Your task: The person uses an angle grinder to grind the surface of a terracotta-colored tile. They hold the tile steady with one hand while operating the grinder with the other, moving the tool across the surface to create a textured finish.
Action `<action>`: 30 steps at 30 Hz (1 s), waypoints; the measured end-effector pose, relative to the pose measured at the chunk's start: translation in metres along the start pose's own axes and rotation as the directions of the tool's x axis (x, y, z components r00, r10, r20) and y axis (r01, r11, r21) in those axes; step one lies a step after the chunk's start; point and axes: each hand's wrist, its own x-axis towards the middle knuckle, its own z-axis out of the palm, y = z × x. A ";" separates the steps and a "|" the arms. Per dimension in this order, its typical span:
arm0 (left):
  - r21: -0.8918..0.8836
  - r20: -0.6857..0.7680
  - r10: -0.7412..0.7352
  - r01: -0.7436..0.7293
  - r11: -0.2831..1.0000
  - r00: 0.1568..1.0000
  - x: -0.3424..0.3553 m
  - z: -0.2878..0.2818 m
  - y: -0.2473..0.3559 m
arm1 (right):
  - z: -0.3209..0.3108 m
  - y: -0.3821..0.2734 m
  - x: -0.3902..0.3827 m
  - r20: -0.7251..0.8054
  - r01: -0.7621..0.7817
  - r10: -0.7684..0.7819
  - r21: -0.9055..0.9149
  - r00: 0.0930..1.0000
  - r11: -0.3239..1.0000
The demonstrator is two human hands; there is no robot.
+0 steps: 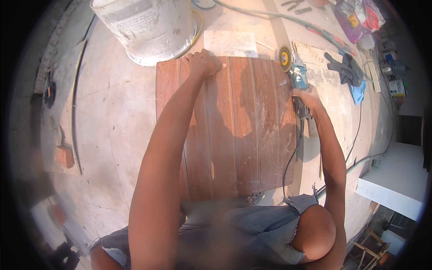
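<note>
Grinder [299, 77], gripped in right hand [308, 98], lengthwise near to far, by right edge of brown board [220, 117]; left hand [204, 64] on far edge, can't tell if gripping

A white, round plastic bucket [146, 31] has a flat, pale rectangular slab [229, 43] just to its right; well right of the bucket lie a crumpled purple plastic bag [355, 17] and dark grey and blue fabric [346, 69]

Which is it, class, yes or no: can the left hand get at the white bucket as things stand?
Probably yes: the left hand lies at the brown panel's far edge, close to the white bucket, with nothing visible between.
</note>
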 end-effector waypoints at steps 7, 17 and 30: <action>-0.010 -0.021 -0.008 0.007 1.000 1.000 0.008 0.008 -0.005 | 0.000 0.011 -0.012 -0.010 0.018 -0.018 0.023 1.000 1.000; 0.013 -0.012 -0.014 0.014 1.000 1.000 0.005 0.004 -0.001 | -0.001 0.011 -0.032 -0.017 0.023 -0.023 0.017 1.000 1.000; -0.003 0.050 0.003 -0.003 1.000 0.999 -0.001 -0.007 0.004 | -0.002 0.039 -0.029 -0.027 0.081 -0.081 0.031 0.996 0.996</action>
